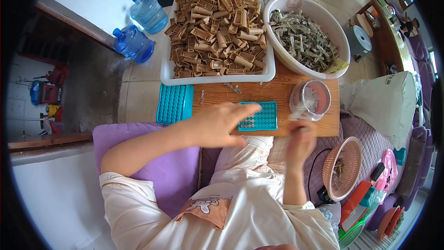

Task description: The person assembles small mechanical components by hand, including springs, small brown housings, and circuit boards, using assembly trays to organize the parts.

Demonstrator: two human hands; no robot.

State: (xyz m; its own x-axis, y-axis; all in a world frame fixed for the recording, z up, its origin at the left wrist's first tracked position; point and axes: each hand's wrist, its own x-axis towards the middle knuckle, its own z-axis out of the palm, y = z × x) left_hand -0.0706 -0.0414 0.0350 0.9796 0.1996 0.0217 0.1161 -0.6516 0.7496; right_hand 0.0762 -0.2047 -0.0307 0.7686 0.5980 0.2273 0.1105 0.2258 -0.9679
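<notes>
My left hand (pixel 219 122) reaches over the wooden table, fingers stretched and thumb apart, nothing seen in it. Its fingertips hover at the left side of a small teal tray (pixel 266 118) with rows of round pockets. Several small round metallic pieces (pixel 247 123) sit in the tray's near left pockets. My right hand (pixel 301 136) is blurred by motion at the table's near edge, just below a clear round tub (pixel 325 96) with a pinkish inside. A pale, see-through smear shows above its fingers; what it is, I cannot make out.
A white bin (pixel 217 79) heaped with brown plastic shells (pixel 217 28) stands at the back. Right of it, a pale basin (pixel 344 41) holds clear plastic parts (pixel 303 39). Teal stacked trays (pixel 175 104) lie left; a pink basket (pixel 330 171) and white sack (pixel 384 106) are right.
</notes>
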